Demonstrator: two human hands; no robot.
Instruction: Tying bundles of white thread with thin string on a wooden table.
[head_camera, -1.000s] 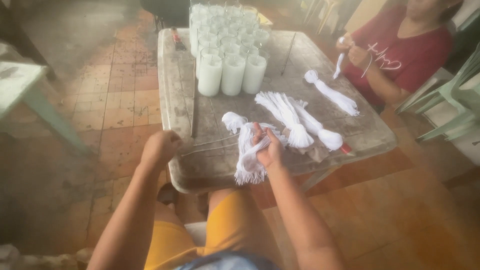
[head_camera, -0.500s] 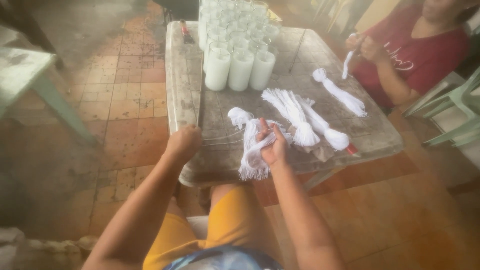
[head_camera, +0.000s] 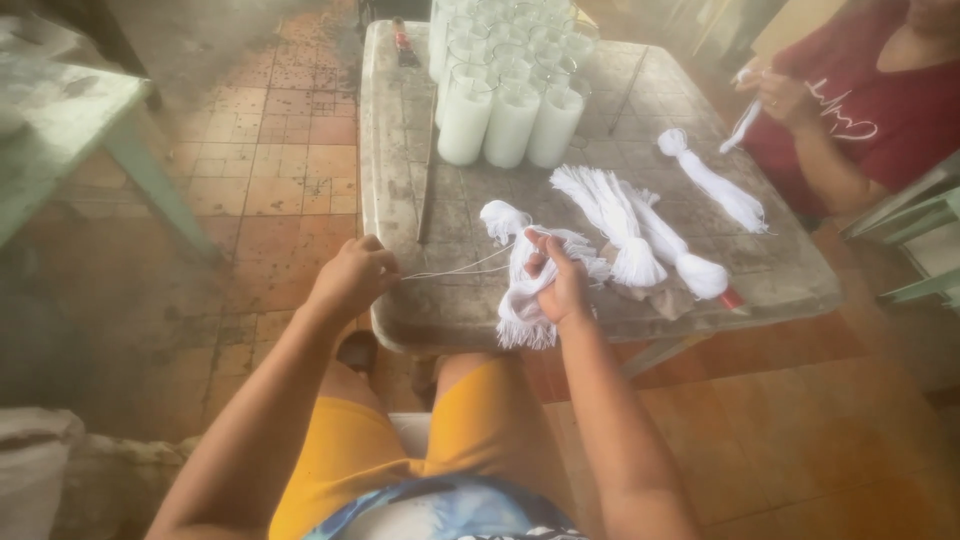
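A grey stone table (head_camera: 400, 150) stands on a floor of brown tiles (head_camera: 270, 170). The person sits at the near edge of the table in yellow shorts (head_camera: 480, 430).

The right hand (head_camera: 562, 285) is over the near edge of the table. It is closed around a white bundle of string (head_camera: 520, 300). The bundle has a round knot at its far end and a frayed end that hangs down past the table edge. The left hand (head_camera: 352, 277) is just off the table's left corner. Its fingers are pinched shut on thin white strings (head_camera: 450, 270) that run tight across the corner to the bundle.

More white bundles (head_camera: 640, 235) lie on the table just to the right of the right hand. One more bundle (head_camera: 712, 180) lies farther back on the right side. A small red thing (head_camera: 730, 298) sits at the table's right near edge, by the bundles.

At the far end of the table stand many white candles in clear glass jars (head_camera: 510, 90), packed close in rows. They are tall and round and show no labels that can be made out.

Another person in a red shirt (head_camera: 880, 110) sits at the far right side of the table, holding something white (head_camera: 745, 120) in their hands.

A pale green table (head_camera: 70, 130) stands well to the left of the stone table.
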